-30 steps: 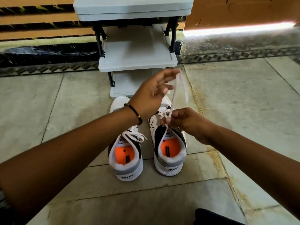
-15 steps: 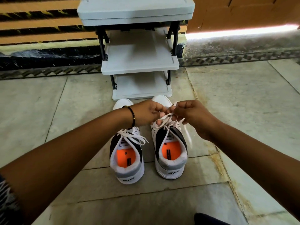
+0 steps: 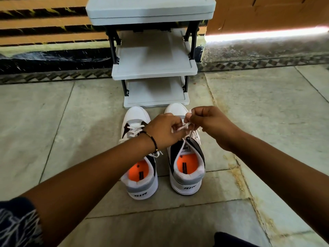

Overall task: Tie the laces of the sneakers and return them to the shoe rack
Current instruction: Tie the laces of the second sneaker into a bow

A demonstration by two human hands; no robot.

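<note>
Tying: knot being formed on right sneaker [image 3: 187,157]; judging by the pinch on both sides, it's mid-bow.
Technique: pull both lace [image 3: 180,128] sections outward evenly, low and close to the tongue, so the knot seats snug; avoid yanking one side, or the loop likely slips through.
Left hand: left hand [image 3: 162,130] palm down over the right sneaker's throat, fingers curled closed, pinching lace between thumb and forefinger. Beaded bracelet [image 3: 151,139] at the wrist.
Right hand: right hand [image 3: 209,121] knuckles up, fingers closed in a tight pinch on a lace end near the toe side. Hands nearly touching.
Arms: both forearms extended forward, converging over the shoe.
Left sneaker: left sneaker [image 3: 138,157] just beside the right one, laces crossed; a loose end trails by the collar, can't tell if fully knotted since the forearm covers it.
Location: both sneakers on the floor [image 3: 71,122], toes just in front of the shoe rack [image 3: 154,72]; no shoes visible on its shelves.
Remaining: finish knot, then rack both.
</note>
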